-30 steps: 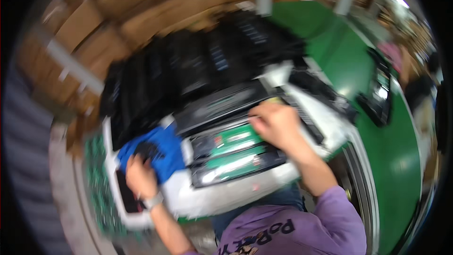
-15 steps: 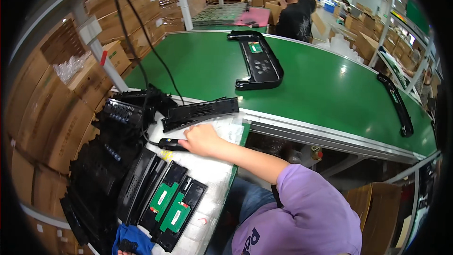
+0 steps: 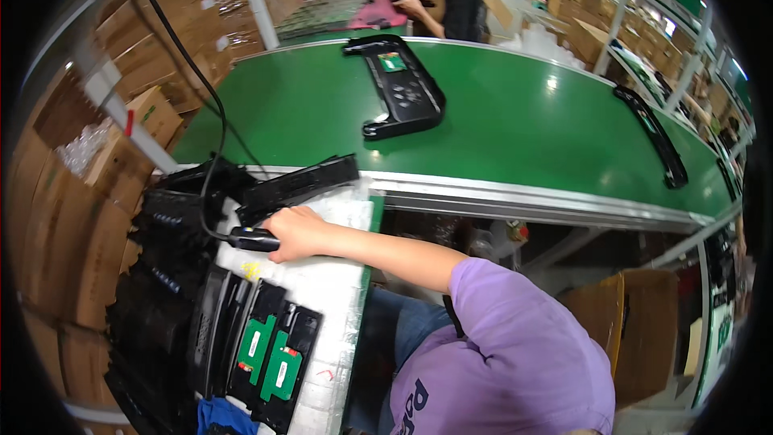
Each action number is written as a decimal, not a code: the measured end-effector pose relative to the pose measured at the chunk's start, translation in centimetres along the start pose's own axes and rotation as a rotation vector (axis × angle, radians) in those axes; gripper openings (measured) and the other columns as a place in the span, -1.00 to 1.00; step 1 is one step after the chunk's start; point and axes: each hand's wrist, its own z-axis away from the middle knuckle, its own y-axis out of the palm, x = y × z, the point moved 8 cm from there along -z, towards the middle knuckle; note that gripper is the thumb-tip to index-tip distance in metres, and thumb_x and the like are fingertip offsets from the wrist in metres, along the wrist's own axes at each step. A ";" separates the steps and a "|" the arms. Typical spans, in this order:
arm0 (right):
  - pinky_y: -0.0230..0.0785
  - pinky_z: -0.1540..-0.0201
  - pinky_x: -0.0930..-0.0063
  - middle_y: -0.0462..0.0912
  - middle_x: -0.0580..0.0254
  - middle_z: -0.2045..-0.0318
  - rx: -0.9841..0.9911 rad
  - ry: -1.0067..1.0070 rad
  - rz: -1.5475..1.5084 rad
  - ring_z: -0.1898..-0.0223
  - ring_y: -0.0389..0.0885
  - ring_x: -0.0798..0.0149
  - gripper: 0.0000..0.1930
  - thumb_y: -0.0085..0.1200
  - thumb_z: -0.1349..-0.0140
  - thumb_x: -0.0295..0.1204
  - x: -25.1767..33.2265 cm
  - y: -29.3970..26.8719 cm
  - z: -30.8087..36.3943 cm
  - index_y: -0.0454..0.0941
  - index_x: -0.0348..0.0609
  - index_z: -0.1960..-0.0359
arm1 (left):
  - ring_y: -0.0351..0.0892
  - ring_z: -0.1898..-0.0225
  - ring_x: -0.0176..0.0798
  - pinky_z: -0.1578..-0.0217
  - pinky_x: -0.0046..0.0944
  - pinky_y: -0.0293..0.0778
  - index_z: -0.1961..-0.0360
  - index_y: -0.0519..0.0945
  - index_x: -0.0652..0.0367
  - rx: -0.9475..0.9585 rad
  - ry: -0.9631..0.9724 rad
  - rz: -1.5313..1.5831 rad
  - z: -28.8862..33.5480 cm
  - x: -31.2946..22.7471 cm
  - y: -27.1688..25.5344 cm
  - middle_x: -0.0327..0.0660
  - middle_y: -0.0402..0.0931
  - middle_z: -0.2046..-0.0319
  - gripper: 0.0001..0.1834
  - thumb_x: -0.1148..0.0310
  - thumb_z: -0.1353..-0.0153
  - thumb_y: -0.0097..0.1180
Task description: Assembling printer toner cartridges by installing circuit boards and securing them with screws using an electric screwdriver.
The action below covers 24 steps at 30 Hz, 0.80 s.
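My right hand (image 3: 295, 234) is closed around the end of a black corded electric screwdriver (image 3: 253, 238), its working tip hidden. The arm stretches leftward across a white-topped bench (image 3: 336, 274). Just beyond the hand lies a long black plastic housing (image 3: 299, 187). Two black trays nearer the lower edge carry green circuit boards, one board (image 3: 282, 372) beside the other (image 3: 255, 348). A bunched blue cloth (image 3: 225, 416) sits below them at the lower edge. My left hand does not show.
Dark plastic parts (image 3: 157, 274) pile up along the bench's left side. A green conveyor (image 3: 499, 113) runs behind, with a curved black panel (image 3: 411, 97) and a slim black part (image 3: 652, 135) on it. A black cable (image 3: 193, 68) hangs overhead. A co-worker (image 3: 460, 4) stands beyond.
The view has shifted, moving the scene leftward. My right hand now wraps further round the screwdriver. Fingertips by the blue cloth have left view. The co-worker has turned, showing both forearms.
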 end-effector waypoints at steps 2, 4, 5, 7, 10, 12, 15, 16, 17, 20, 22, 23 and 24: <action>0.43 0.37 0.15 0.60 -0.02 0.56 -0.048 -0.051 -0.213 0.43 0.59 -0.06 -0.66 0.21 0.26 -0.26 0.9 -2.7 0.7 0.55 -0.26 0.48 | 0.11 0.55 -0.33 0.48 -0.37 0.15 0.34 0.34 0.21 -0.059 0.062 -0.230 0.2 -0.6 0.4 -0.29 0.19 0.52 -0.91 0.49 -0.32 -0.21; 0.41 0.42 0.25 0.57 0.02 0.62 0.010 -0.041 -0.430 0.50 0.59 0.09 -0.64 0.23 0.29 -0.27 1.4 -3.9 1.4 0.53 -0.28 0.47 | 0.22 0.53 -0.32 0.48 -0.39 0.24 0.36 0.34 0.27 0.161 -0.175 0.294 -2.1 0.6 -2.5 -0.22 0.22 0.52 -0.93 0.51 -0.28 -0.10; 0.40 0.43 0.32 0.57 0.09 0.62 0.014 -0.063 -0.570 0.52 0.57 0.23 -0.63 0.26 0.28 -0.27 1.6 -4.2 1.6 0.54 -0.28 0.45 | 0.20 0.53 -0.35 0.49 -0.38 0.23 0.38 0.33 0.26 0.183 -0.047 0.147 -2.1 0.1 -2.4 -0.25 0.22 0.53 -0.92 0.52 -0.28 -0.11; 0.36 0.43 0.46 0.58 0.22 0.58 0.046 -0.084 -0.863 0.51 0.51 0.43 -0.63 0.31 0.23 -0.28 2.2 -4.6 2.0 0.56 -0.28 0.40 | 0.21 0.54 -0.35 0.50 -0.38 0.24 0.39 0.36 0.26 0.244 -0.056 0.231 -2.0 0.2 -0.9 -0.24 0.24 0.53 -0.93 0.54 -0.26 -0.10; 0.38 0.41 0.60 0.58 0.29 0.48 0.073 -0.210 -1.432 0.46 0.53 0.48 -0.67 0.30 0.04 -0.37 4.7 -6.2 2.6 0.53 -0.28 0.27 | 0.24 0.55 -0.35 0.49 -0.39 0.25 0.41 0.39 0.25 0.246 -0.102 0.250 -2.8 1.3 -0.1 -0.22 0.31 0.53 -0.91 0.51 -0.26 -0.07; 0.41 0.50 0.61 0.57 0.22 0.52 0.347 -0.114 -1.702 0.57 0.55 0.43 -0.67 0.26 0.00 -0.40 7.0 -6.4 3.4 0.50 -0.30 0.22 | 0.25 0.56 -0.36 0.48 -0.38 0.25 0.42 0.42 0.25 0.128 0.313 -0.568 -4.5 0.4 -2.3 -0.22 0.35 0.52 -0.89 0.48 -0.26 -0.06; 0.38 0.64 0.61 0.52 0.20 0.63 0.444 -0.145 -1.813 0.68 0.51 0.40 -0.70 0.23 -0.02 -0.42 10.9 -5.8 2.0 0.46 -0.30 0.26 | 0.24 0.54 -0.36 0.46 -0.37 0.22 0.40 0.42 0.28 0.343 -0.357 0.180 -1.3 4.7 5.1 -0.21 0.32 0.52 -0.89 0.48 -0.26 -0.05; 0.35 0.68 0.60 0.51 0.20 0.66 0.460 -0.182 -1.862 0.70 0.49 0.41 -0.72 0.23 -0.02 -0.43 12.3 -5.6 1.4 0.46 -0.30 0.29 | 0.23 0.53 -0.36 0.46 -0.36 0.21 0.39 0.42 0.29 0.359 -0.443 0.156 -0.6 5.7 6.1 -0.20 0.31 0.50 -0.89 0.48 -0.26 -0.05; 0.33 0.71 0.60 0.50 0.21 0.67 0.455 -0.162 -1.873 0.71 0.47 0.41 -0.72 0.23 -0.01 -0.43 13.0 -5.4 0.9 0.45 -0.29 0.30 | 0.22 0.52 -0.36 0.45 -0.36 0.21 0.37 0.41 0.30 0.374 -0.527 0.132 -0.3 6.6 6.7 -0.19 0.30 0.48 -0.89 0.47 -0.27 -0.05; 0.23 0.78 0.60 0.40 0.27 0.73 0.375 -0.230 -1.913 0.81 0.35 0.44 -0.73 0.21 0.03 -0.40 16.3 -5.5 -0.6 0.39 -0.24 0.39 | 0.22 0.49 -0.35 0.42 -0.36 0.21 0.27 0.39 0.31 0.426 -0.717 0.180 2.0 9.3 9.5 -0.15 0.30 0.46 -0.90 0.47 -0.28 -0.05; 0.20 0.81 0.47 0.39 0.22 0.75 0.397 -0.187 -2.023 0.86 0.32 0.37 -0.72 0.21 0.10 -0.44 18.8 -4.3 -1.6 0.35 -0.18 0.41 | 0.14 0.59 -0.36 0.51 -0.37 0.17 0.36 0.34 0.16 0.532 -0.854 -0.036 0.8 10.9 8.7 -0.33 0.23 0.50 -0.89 0.43 -0.35 -0.19; 0.19 0.82 0.48 0.36 0.24 0.75 0.388 -0.178 -2.050 0.87 0.29 0.38 -0.70 0.21 0.10 -0.41 19.9 -3.7 -2.0 0.33 -0.15 0.37 | 0.15 0.60 -0.38 0.53 -0.37 0.17 0.36 0.35 0.14 0.491 -0.785 -0.098 0.8 10.7 8.4 -0.34 0.26 0.49 -0.87 0.39 -0.35 -0.18; 0.19 0.82 0.48 0.36 0.24 0.75 0.413 -0.184 -2.055 0.87 0.29 0.38 -0.70 0.21 0.10 -0.41 20.7 -3.0 -2.2 0.33 -0.15 0.37 | 0.17 0.62 -0.40 0.54 -0.37 0.18 0.36 0.36 0.12 0.446 -0.711 -0.159 0.9 10.3 8.3 -0.35 0.29 0.48 -0.86 0.35 -0.36 -0.17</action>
